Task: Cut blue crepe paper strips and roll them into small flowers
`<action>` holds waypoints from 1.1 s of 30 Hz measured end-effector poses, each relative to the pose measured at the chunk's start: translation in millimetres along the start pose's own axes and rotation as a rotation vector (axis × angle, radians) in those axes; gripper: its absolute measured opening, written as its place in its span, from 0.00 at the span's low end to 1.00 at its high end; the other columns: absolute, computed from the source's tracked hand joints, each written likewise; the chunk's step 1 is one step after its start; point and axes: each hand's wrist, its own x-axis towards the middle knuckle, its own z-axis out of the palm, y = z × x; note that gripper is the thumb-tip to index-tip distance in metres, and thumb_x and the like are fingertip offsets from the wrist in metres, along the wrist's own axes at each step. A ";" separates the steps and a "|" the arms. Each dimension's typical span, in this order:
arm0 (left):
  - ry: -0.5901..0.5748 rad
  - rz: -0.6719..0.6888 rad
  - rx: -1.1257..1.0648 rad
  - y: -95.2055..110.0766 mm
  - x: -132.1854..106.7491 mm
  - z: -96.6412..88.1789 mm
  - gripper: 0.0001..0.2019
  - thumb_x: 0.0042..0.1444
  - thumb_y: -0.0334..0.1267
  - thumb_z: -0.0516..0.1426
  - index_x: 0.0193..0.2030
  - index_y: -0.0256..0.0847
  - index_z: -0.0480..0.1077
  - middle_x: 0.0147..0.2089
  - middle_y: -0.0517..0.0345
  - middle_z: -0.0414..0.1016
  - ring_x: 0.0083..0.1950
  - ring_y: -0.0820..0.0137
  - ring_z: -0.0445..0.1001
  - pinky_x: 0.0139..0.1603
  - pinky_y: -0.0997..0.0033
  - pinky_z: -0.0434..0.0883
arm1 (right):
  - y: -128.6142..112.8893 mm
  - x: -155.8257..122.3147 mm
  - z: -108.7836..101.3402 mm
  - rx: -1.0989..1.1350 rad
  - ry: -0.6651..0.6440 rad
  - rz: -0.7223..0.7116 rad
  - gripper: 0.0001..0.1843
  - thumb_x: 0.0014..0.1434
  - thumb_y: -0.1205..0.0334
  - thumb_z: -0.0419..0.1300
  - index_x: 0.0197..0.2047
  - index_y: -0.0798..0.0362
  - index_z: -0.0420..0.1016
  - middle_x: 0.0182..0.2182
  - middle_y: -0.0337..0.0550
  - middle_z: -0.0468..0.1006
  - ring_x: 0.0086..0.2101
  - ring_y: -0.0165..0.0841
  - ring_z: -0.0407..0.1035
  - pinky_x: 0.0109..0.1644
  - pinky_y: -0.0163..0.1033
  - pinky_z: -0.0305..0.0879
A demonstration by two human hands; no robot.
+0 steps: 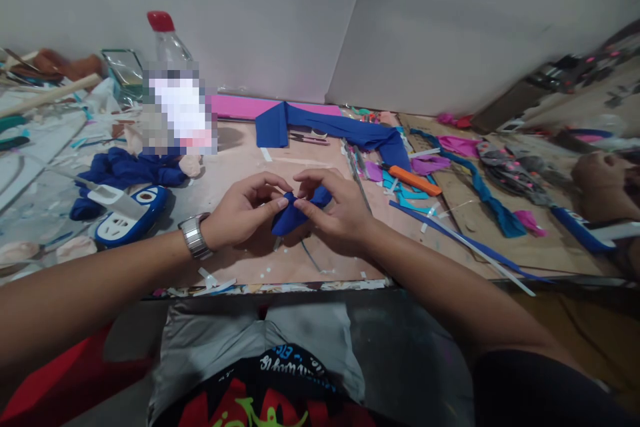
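Note:
A small folded piece of dark blue fabric [293,213] sits between both hands, just above the pinkish work board [240,167]. My left hand [245,210], with a metal watch at the wrist, pinches its left end with thumb and fingertips. My right hand [337,207] curls over the right end and pinches it too. Part of the fabric is hidden under my right fingers.
A long blue fabric strip [330,127] lies further back, with an orange-handled cutter [413,180] to the right. A bottle with a red cap [173,80], blue cloth [125,170] and a blue-white tool [133,213] stand left. Another person's hand [600,177] rests far right amid fabric scraps.

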 end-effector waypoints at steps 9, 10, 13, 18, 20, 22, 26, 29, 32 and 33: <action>-0.068 0.002 0.000 0.4 -0.1 0.0 0.15 0.60 0.43 0.65 0.49 0.39 0.72 0.45 0.50 0.81 0.45 0.68 0.80 0.47 0.68 0.77 | 0.2 -2.0 5.2 0.000 -0.007 0.008 0.16 0.65 0.62 0.64 0.55 0.48 0.73 0.38 0.41 0.81 0.41 0.36 0.74 0.50 0.45 0.67; -0.064 0.007 0.006 0.4 -0.1 0.0 0.14 0.59 0.42 0.66 0.48 0.39 0.72 0.44 0.51 0.81 0.44 0.68 0.80 0.46 0.69 0.77 | 0.2 -1.9 5.4 -0.002 -0.010 0.006 0.15 0.65 0.61 0.64 0.55 0.48 0.73 0.38 0.41 0.81 0.41 0.37 0.74 0.50 0.44 0.67; -0.059 0.011 0.011 0.4 -0.1 0.0 0.13 0.59 0.42 0.66 0.45 0.39 0.71 0.41 0.53 0.80 0.42 0.69 0.80 0.45 0.70 0.77 | 0.6 -1.6 5.5 -0.013 -0.016 -0.019 0.14 0.65 0.61 0.64 0.54 0.48 0.74 0.38 0.41 0.81 0.40 0.36 0.73 0.49 0.44 0.67; -0.093 -0.020 -0.021 -2.4 -0.2 -0.7 0.14 0.61 0.42 0.64 0.49 0.39 0.71 0.44 0.52 0.81 0.45 0.68 0.81 0.48 0.68 0.76 | 2.2 -1.5 5.7 -0.017 -0.033 -0.033 0.13 0.65 0.62 0.64 0.53 0.48 0.75 0.39 0.42 0.81 0.40 0.37 0.73 0.49 0.45 0.67; -0.093 -0.017 -0.022 -4.5 0.1 -1.1 0.14 0.62 0.41 0.64 0.50 0.39 0.71 0.48 0.51 0.81 0.48 0.68 0.80 0.50 0.68 0.76 | 2.8 -1.4 6.2 -0.016 -0.031 -0.026 0.13 0.65 0.61 0.64 0.53 0.48 0.75 0.41 0.43 0.82 0.41 0.37 0.74 0.49 0.45 0.67; -0.094 -0.021 -0.026 -6.3 0.4 -1.2 0.14 0.63 0.41 0.63 0.51 0.39 0.71 0.49 0.50 0.81 0.49 0.67 0.80 0.52 0.67 0.75 | 3.1 -0.8 6.4 -0.019 -0.021 -0.020 0.13 0.65 0.61 0.64 0.53 0.48 0.75 0.42 0.43 0.82 0.41 0.37 0.74 0.49 0.45 0.67; -0.130 -0.084 -0.086 -6.5 -0.5 0.5 0.16 0.64 0.44 0.62 0.54 0.40 0.68 0.42 0.53 0.81 0.43 0.67 0.81 0.45 0.68 0.75 | 3.0 1.4 5.2 -0.029 -0.041 -0.012 0.12 0.65 0.62 0.64 0.52 0.49 0.76 0.41 0.43 0.81 0.41 0.37 0.73 0.50 0.45 0.67; -0.149 -0.120 -0.131 -3.5 -2.5 2.7 0.18 0.65 0.47 0.60 0.55 0.42 0.63 0.40 0.55 0.81 0.38 0.70 0.80 0.39 0.71 0.74 | 2.9 3.0 3.3 -0.015 -0.107 -0.039 0.14 0.66 0.63 0.62 0.55 0.49 0.75 0.42 0.43 0.80 0.41 0.37 0.73 0.52 0.46 0.66; -0.166 -0.137 -0.169 -0.3 -3.9 3.6 0.19 0.66 0.49 0.59 0.54 0.44 0.58 0.40 0.57 0.80 0.36 0.71 0.79 0.38 0.71 0.73 | 3.3 3.9 2.1 -0.009 -0.158 -0.081 0.15 0.69 0.63 0.59 0.57 0.48 0.74 0.45 0.46 0.80 0.46 0.39 0.73 0.54 0.48 0.66; -0.175 -0.138 -0.165 0.6 -4.1 3.5 0.19 0.66 0.48 0.59 0.54 0.44 0.58 0.40 0.57 0.79 0.37 0.70 0.78 0.38 0.71 0.73 | 3.5 4.1 2.0 -0.009 -0.161 -0.090 0.14 0.69 0.63 0.58 0.56 0.48 0.75 0.47 0.46 0.80 0.48 0.39 0.73 0.55 0.48 0.66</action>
